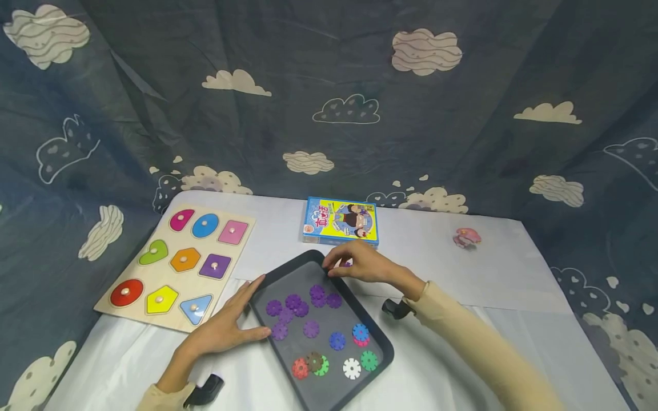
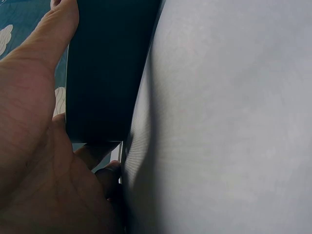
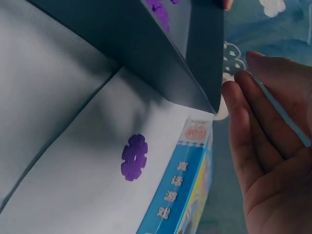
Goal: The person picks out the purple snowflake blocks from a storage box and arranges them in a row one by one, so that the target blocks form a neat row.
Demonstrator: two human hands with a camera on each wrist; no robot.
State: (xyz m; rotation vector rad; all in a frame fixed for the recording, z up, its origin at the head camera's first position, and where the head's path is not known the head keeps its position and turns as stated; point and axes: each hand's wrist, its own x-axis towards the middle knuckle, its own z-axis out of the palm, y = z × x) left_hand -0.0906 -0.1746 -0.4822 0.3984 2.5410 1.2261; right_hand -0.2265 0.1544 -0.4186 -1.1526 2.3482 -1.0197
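A dark tray is being steadied on a white-covered table by two bare hands. The left hand is being pressed flat against the tray's near left rim, fingers straight, holding nothing. The right hand is being held just beyond the tray's far corner, fingers relaxed and unclenched; nothing is being grasped. A lone purple snowflake disc is lying on the table outside the tray, between its far corner and a colourful box, just beside the right fingers. Inside the tray, a cluster of purple discs is being kept at the far end, while mixed-colour discs are lying at the near end. Judged from this, the gathering appears nearly done, with the one stray disc left out. A wooden shape puzzle is lying at the left.
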